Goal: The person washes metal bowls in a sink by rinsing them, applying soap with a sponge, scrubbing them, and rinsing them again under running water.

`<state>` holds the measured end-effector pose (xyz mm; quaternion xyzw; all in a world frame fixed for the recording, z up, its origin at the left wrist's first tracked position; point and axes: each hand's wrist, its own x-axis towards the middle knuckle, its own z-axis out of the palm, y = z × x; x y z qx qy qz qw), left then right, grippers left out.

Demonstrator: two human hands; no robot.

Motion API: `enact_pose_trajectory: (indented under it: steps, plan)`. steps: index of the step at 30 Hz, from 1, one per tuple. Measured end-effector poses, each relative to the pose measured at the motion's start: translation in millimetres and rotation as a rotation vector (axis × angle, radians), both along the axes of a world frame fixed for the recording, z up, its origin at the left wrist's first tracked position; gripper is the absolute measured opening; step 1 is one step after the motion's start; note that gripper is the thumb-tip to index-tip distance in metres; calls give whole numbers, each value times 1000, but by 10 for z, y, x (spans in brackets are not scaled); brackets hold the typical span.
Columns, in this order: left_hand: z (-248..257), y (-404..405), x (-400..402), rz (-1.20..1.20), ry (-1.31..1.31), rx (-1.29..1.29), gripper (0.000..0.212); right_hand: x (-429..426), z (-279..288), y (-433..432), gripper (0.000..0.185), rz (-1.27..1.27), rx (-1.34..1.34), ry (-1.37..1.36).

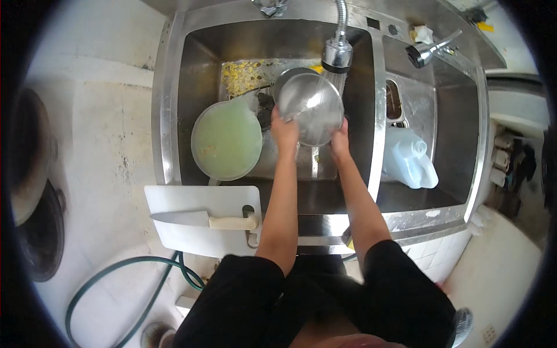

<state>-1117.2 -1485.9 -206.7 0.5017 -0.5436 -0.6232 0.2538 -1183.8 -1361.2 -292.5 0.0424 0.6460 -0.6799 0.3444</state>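
Over the left sink basin (pixel 278 195), a round, shiny metal bowl (pixel 315 104) is tilted between my two hands. My left hand (pixel 285 130) grips its left edge; at the lower right edge is my right hand (pixel 340 137). Water runs from a chrome spray faucet (pixel 337 54) down onto the bowl's right side. Partly hidden behind the bowl is another round metal vessel (pixel 287 80). To the left stands a spouted plastic jug (pixel 193 140) full of cloudy green liquid. Yellow food scraps (pixel 239 78) lie at the back of the basin.
A white cutting board (pixel 187 198) bearing a kitchen knife (pixel 182 219) rests across the basin's front left edge. In the right basin lies a pale blue plastic jug (pixel 402 152) below a second faucet (pixel 422 54). A green hose (pixel 126 261) loops at lower left.
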Motion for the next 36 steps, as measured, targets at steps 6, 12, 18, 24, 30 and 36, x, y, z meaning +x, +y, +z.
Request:
enact_pose_trajectory:
  steps: [6, 12, 18, 24, 30, 36]
  plan:
    - [-100, 42, 90, 454, 90, 237, 34, -264, -165, -434, 79, -473, -576, -608]
    - [-164, 152, 187, 374, 73, 315, 28, -281, 620, -261, 41, -489, -28, 207]
    - [-39, 663, 288, 149, -181, 27, 31, -219, 944, -256, 19, 1137, 861, 1197]
    - [197, 666, 263, 409, -15, 119, 31, -259, 759, -462, 13, 1391, 662, 1060]
    - [231, 606, 233, 358, 43, 86, 28, -182, 973, -486, 18, 1243, 175, 1037]
    - [222, 604, 238, 360, 91, -24, 28, -335, 1009, -502, 20, 1240, 456, 1281]
